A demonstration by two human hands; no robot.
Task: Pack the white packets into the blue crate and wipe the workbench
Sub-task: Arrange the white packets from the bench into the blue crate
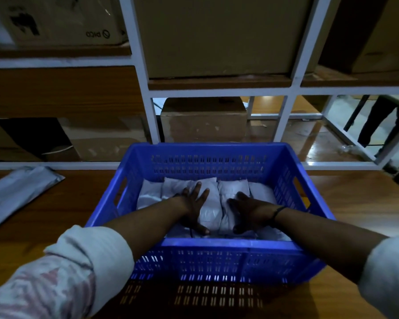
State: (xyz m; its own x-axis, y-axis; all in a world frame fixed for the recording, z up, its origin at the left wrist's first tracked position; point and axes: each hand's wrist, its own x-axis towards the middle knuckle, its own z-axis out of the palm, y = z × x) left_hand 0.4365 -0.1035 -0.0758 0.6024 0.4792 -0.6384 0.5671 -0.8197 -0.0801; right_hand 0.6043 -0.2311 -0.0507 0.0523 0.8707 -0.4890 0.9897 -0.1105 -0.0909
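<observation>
Both hands I see are down inside the blue crate [217,247], which sits mid-workbench [355,203] against its far edge. Left hand [194,203] lies flat, fingers spread wide, pressing a white packet [211,210]; right hand [251,211] rests open-palmed on the neighbouring packets [234,187]. One flat grey-white mailer bag [19,194] lies at the workbench's left edge, outside the crate

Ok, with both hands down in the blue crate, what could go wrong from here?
The left hand and right hand press on the white packets in the crate; pushing too hard might split one. A pale bag lies on the workbench left of the crate and could be left unpacked.
</observation>
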